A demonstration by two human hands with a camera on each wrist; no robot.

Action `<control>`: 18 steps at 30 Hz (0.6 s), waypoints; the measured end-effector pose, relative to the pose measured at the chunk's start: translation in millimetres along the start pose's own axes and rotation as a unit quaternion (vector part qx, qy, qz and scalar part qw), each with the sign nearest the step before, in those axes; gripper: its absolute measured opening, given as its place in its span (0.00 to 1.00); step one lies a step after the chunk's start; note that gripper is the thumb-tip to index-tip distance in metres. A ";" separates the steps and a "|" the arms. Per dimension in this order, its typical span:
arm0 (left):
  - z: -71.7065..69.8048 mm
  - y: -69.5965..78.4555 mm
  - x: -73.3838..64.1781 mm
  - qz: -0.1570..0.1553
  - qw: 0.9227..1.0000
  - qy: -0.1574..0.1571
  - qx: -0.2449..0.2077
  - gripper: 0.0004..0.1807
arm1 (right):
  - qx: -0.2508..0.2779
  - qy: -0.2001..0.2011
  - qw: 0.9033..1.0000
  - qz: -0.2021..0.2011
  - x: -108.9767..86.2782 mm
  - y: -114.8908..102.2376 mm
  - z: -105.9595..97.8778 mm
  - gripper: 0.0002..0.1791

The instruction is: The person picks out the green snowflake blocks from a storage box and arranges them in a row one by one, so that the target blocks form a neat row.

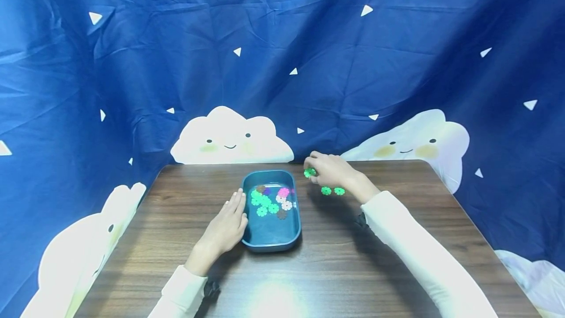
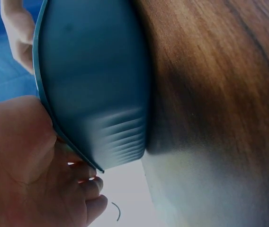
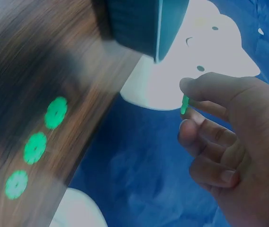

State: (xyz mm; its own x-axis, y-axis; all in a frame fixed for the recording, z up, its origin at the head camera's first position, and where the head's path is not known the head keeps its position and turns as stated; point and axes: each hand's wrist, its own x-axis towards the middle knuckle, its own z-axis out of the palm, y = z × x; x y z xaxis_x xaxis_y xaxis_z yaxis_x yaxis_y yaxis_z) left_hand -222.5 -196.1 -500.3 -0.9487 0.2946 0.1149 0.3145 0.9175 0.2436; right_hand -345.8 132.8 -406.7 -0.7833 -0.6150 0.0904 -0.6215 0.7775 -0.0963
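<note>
My right hand (image 1: pixel 332 170) pinches a green snowflake disc (image 1: pixel 310 172) between thumb and fingers, raised off the table to the right of the blue tray (image 1: pixel 271 248). In the right wrist view the pinched disc shows edge-on. My left hand (image 1: pixel 224 225) rests along the tray's left rim with its fingers straight. Inside the tray lie several green discs (image 1: pixel 262 211), with pink discs (image 1: pixel 283 193), white discs (image 1: pixel 287 205), brown and purple ones. Three loose green discs (image 3: pixel 35 147) lie in a row on the table; the head view shows only two, below the right hand.
The brown wooden table (image 1: pixel 353 269) ends at a far edge just behind the tray. A blue cloth (image 1: pixel 309 38) with white clouds and triangles hangs behind it and at the sides. A bright glare lies on the near table surface.
</note>
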 end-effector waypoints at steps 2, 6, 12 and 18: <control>-0.4 0.1 0.1 0.001 1.000 0.002 0.000 0.34 | 0.001 0.006 1.000 0.003 -6.2 7.3 -1.2 0.15; -0.2 -0.1 0.6 0.003 1.000 -0.001 0.002 0.34 | 0.006 0.016 1.000 0.013 -18.9 22.8 -2.1 0.15; 0.2 -0.2 0.5 0.002 1.000 -0.003 0.007 0.34 | 0.013 0.030 0.999 0.038 -39.0 47.9 1.1 0.15; -0.1 -0.2 0.3 0.002 1.000 0.000 0.003 0.34 | 0.026 0.043 0.997 0.059 -60.4 68.5 5.3 0.17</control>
State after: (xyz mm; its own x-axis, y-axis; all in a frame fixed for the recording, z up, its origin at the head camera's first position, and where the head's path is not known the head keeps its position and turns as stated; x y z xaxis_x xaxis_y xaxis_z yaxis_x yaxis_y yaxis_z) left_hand -222.8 -196.3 -500.3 -0.9473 0.2986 0.1160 0.3183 0.9180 0.2366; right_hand -341.1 222.4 -424.0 -0.8487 -0.5041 0.1603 -0.5263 0.8348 -0.1615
